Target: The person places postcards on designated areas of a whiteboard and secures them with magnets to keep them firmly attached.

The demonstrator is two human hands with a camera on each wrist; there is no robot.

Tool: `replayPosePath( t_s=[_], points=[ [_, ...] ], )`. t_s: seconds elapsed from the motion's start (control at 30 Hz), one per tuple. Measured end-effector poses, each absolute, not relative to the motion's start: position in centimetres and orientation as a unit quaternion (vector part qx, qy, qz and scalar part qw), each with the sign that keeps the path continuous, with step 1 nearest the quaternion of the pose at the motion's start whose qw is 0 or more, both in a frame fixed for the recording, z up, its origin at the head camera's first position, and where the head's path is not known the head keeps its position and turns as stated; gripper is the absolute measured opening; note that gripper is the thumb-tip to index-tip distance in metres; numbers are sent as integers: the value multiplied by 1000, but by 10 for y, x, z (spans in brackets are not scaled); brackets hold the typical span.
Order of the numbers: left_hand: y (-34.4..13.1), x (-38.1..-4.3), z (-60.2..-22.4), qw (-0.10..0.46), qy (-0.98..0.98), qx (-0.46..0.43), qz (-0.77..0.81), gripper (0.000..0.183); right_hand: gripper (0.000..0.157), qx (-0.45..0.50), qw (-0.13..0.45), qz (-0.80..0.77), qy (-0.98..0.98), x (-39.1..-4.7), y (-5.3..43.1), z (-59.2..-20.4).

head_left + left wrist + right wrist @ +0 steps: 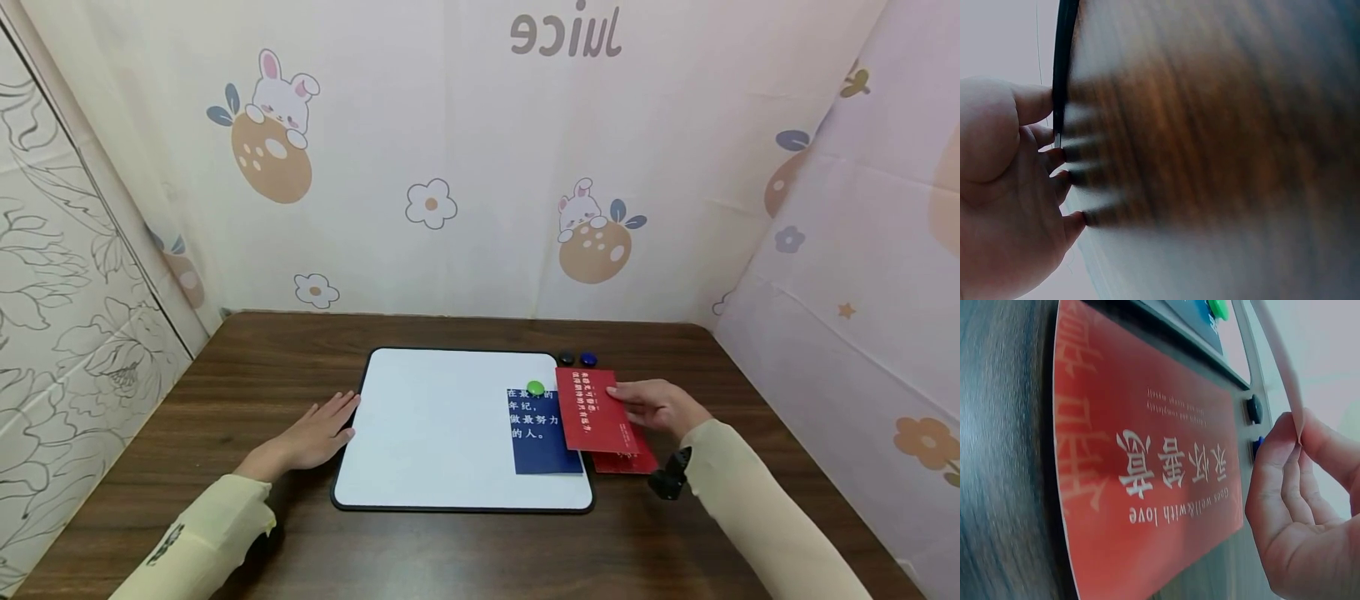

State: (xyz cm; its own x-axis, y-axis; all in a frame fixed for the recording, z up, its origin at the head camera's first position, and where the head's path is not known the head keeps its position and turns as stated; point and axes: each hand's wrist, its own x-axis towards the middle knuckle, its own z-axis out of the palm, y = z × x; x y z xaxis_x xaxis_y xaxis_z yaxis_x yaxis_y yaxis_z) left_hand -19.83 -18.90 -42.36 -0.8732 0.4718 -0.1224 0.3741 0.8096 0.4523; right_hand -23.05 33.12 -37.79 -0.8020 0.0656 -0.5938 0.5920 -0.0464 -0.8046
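My right hand [656, 408] pinches a red card [588, 412] with white writing by its right edge, between thumb and fingers. In the right wrist view that card shows its pale back [1285, 362], raised above the table. A second red card [1154, 456] lies flat on the table below it. My left hand [315, 437] lies with its fingers extended, fingertips right at the left edge of a black-framed whiteboard [427, 433]. On the board's right part is a dark blue card [543, 454] with white writing, a green round magnet [535, 388] at its top. The held card overlaps the blue card's right side.
A black magnet [566, 357] and a blue magnet [588, 359] sit on the wooden table [450, 554] beyond the board's top right corner. Printed curtains [487, 250] hang behind the table and along its sides.
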Motion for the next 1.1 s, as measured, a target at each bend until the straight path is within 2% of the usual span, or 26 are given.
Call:
replayPosePath(
  t_s=[1.1],
  points=[
    [-191, -202, -428, 118, 944, 220, 214, 57, 66, 245, 184, -703, 642, -240, 276, -382]
  ],
)
